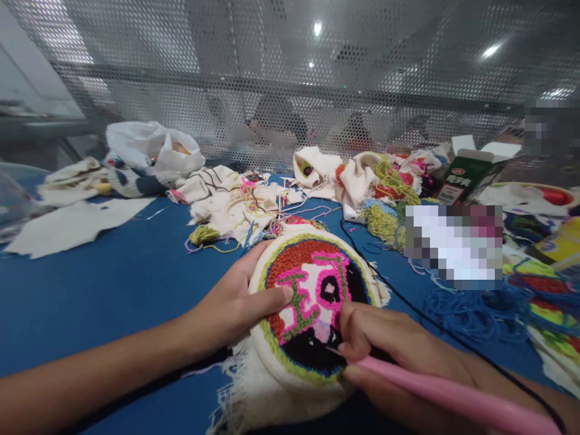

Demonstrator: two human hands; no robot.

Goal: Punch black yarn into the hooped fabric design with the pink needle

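Mostly, as I watched remotely, the embroidery hoop (312,302) lay on the blue table (113,284) near its front edge, its round face almost filled: red, pink, green and black loops covered most of it, with small white patches left around the middle (my judgement, not a count). The left hand (235,308) gripped the hoop's left rim, thumb pressed flat on the stitching. The right hand (385,347) pinched a pink punch needle (444,399), tip down in the black area, fed by black yarn (435,329). Behind lay cloth scraps (235,202), a yarn tangle (385,220), a white bag (154,148) and a green carton (466,172), all apart from the hoop.
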